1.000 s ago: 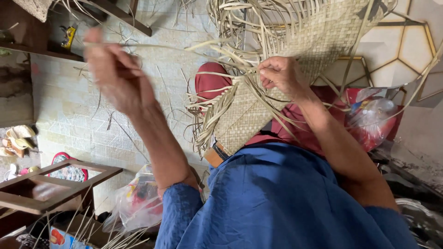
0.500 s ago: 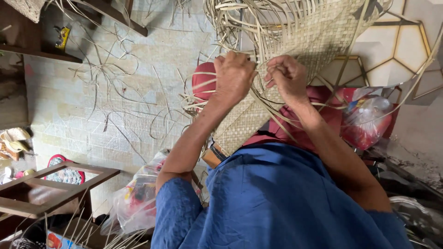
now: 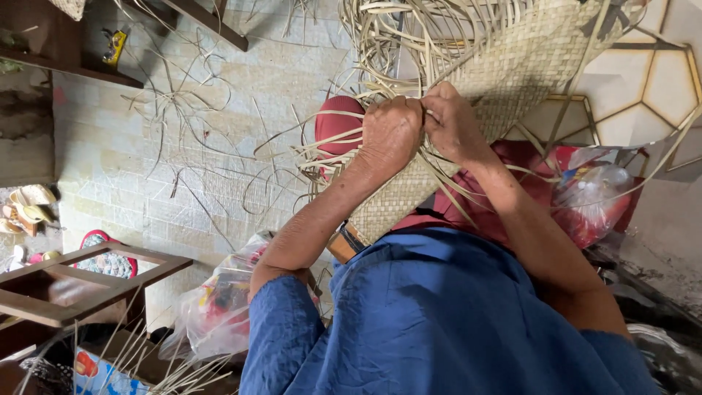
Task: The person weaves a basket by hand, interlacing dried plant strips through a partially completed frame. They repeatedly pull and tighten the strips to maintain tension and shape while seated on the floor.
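I am pinching thin pale strips with my left hand (image 3: 391, 132) and my right hand (image 3: 452, 121); both grips are closed tightly on the strips at the edge of the woven mat (image 3: 526, 66). The hands are touching each other. The mat is lying over my red trousers (image 3: 340, 121) and spreading toward 1 o'clock, with loose strips (image 3: 387, 36) curling at 12 o'clock. At 9 o'clock scattered strips are lying on the tiled floor (image 3: 110, 168). A wooden frame (image 3: 88, 281) is standing at 8 o'clock, a plastic bag (image 3: 219, 307) near it.
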